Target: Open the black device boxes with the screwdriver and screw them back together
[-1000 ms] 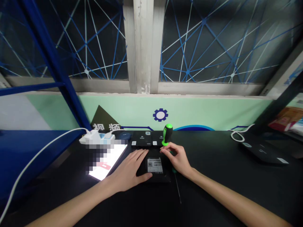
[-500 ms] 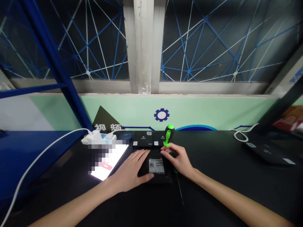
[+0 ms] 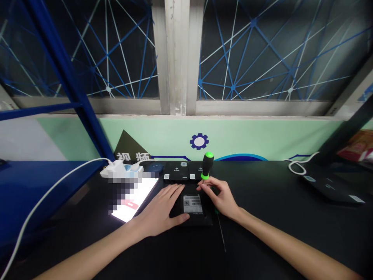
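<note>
My left hand (image 3: 160,210) lies flat and open on the left part of a small black box (image 3: 192,206) with a white label, pressing it to the black table (image 3: 262,217). Fingers of my right hand (image 3: 220,196) pinch the shaft of a green-and-black screwdriver (image 3: 207,165) that stands upright at the box's far right corner. A second thin screwdriver (image 3: 220,229) rests on the table under my right wrist.
A lit tablet (image 3: 134,196) is left of the box. Behind are two more black boxes (image 3: 183,171), a dark mouse (image 3: 154,167) and a white power strip (image 3: 121,170) with a cable. Another black device (image 3: 329,182) sits at the right. A blue shelf frame (image 3: 67,77) stands at the left.
The screwdriver handle has turned between my right fingers, its green and black sides swapping. Both hands stay in place on the box.
</note>
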Demonstrator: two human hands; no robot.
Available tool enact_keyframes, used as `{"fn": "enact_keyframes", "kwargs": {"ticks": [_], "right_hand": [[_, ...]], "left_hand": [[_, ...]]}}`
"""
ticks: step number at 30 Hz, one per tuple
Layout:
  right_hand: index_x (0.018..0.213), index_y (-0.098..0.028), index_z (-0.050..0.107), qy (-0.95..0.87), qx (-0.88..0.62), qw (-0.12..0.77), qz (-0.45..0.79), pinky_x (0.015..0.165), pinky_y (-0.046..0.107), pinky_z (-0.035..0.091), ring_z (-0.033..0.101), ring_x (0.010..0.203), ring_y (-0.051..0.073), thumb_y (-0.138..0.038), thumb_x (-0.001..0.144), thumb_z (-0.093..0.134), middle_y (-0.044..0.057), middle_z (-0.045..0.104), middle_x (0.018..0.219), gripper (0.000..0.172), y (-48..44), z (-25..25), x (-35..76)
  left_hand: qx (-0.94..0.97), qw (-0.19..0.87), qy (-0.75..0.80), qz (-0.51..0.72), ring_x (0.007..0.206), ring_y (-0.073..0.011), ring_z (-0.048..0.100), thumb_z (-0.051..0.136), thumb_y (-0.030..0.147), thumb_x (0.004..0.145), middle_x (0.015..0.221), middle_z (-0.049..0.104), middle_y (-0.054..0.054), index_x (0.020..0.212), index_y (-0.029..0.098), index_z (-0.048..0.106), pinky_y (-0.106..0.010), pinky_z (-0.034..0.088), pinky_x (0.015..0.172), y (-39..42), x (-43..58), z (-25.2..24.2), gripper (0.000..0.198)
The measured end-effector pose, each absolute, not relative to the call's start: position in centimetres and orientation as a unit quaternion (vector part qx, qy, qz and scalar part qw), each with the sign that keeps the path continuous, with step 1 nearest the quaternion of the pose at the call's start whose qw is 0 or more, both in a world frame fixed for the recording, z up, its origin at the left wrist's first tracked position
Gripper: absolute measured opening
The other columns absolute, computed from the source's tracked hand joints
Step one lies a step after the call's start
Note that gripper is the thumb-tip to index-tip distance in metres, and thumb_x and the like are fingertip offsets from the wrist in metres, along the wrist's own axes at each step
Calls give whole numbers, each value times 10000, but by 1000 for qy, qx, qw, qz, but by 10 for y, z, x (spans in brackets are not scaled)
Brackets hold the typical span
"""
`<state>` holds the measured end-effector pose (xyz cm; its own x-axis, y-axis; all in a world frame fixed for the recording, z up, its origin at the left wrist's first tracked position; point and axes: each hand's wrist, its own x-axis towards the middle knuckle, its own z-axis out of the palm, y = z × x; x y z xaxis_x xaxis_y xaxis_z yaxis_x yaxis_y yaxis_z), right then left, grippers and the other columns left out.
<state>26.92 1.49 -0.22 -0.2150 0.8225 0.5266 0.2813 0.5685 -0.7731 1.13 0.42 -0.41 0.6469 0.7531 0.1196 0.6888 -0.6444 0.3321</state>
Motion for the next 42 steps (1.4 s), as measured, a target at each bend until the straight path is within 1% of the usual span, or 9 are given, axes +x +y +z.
{"fn": "enact_keyframes", "kwargs": {"ticks": [6, 12, 15, 23, 26, 29, 34, 40, 42], "right_hand": [[818, -197, 687, -721, -376, 516, 269, 643, 305, 543, 611, 639, 164, -355, 891, 695, 56, 721, 856, 174, 19, -7, 268], [837, -197, 625, -668, -386, 551, 317, 648, 279, 561, 655, 654, 163, -369, 819, 777, 14, 691, 738, 230, 21, -12, 268], [798, -194, 616, -677, -389, 544, 307, 641, 280, 558, 650, 646, 162, -387, 836, 757, 23, 695, 740, 242, 20, -10, 268], [862, -200, 641, -718, -375, 509, 292, 709, 325, 558, 674, 736, 197, -383, 941, 620, 75, 738, 879, 200, 16, -4, 270], [863, -202, 650, -715, -381, 511, 287, 678, 312, 555, 643, 687, 178, -410, 924, 635, 70, 728, 893, 217, 17, -5, 269], [834, -199, 649, -696, -380, 528, 305, 637, 297, 555, 627, 637, 162, -419, 860, 714, 45, 708, 828, 231, 20, -8, 267], [772, -199, 636, -667, -392, 547, 319, 628, 292, 565, 658, 635, 170, -405, 798, 783, 24, 699, 731, 255, 21, -10, 267], [768, -199, 651, -692, -394, 533, 287, 628, 295, 556, 663, 643, 176, -400, 853, 730, 46, 738, 788, 232, 18, -7, 268], [787, -200, 656, -704, -386, 522, 287, 656, 306, 557, 678, 678, 190, -405, 887, 688, 58, 749, 827, 231, 17, -5, 268]], "left_hand": [[897, 129, 404, 123, 1477, -339, 272, 421, 716, 936, 1612, 302, -108, 1588, 259, 187, -517, 295, 1171, 4, 12, -3, 830], [893, 138, 415, 102, 1486, -340, 244, 425, 725, 929, 1619, 282, -115, 1584, 227, 208, -523, 282, 1178, 3, 13, -1, 851], [897, 135, 407, 112, 1482, -342, 254, 420, 719, 935, 1618, 284, -117, 1586, 236, 196, -526, 288, 1173, 3, 13, -2, 841], [899, 127, 401, 123, 1480, -341, 264, 422, 715, 936, 1613, 298, -111, 1587, 257, 191, -524, 293, 1171, 5, 11, -6, 829], [900, 125, 398, 128, 1476, -343, 273, 422, 717, 934, 1609, 309, -106, 1589, 266, 186, -523, 304, 1165, 5, 11, -7, 829], [899, 125, 400, 128, 1472, -347, 281, 424, 721, 931, 1609, 310, -109, 1590, 269, 179, -525, 310, 1159, 4, 11, -6, 836], [897, 130, 406, 119, 1479, -343, 264, 427, 717, 934, 1616, 293, -105, 1589, 259, 184, -523, 309, 1162, 4, 12, -4, 836], [898, 128, 403, 122, 1477, -345, 268, 415, 723, 934, 1615, 297, -105, 1586, 258, 200, -516, 304, 1165, 4, 11, -5, 829], [898, 128, 403, 123, 1475, -349, 272, 414, 724, 933, 1611, 303, -109, 1587, 258, 199, -521, 304, 1163, 4, 11, -6, 831]]}}
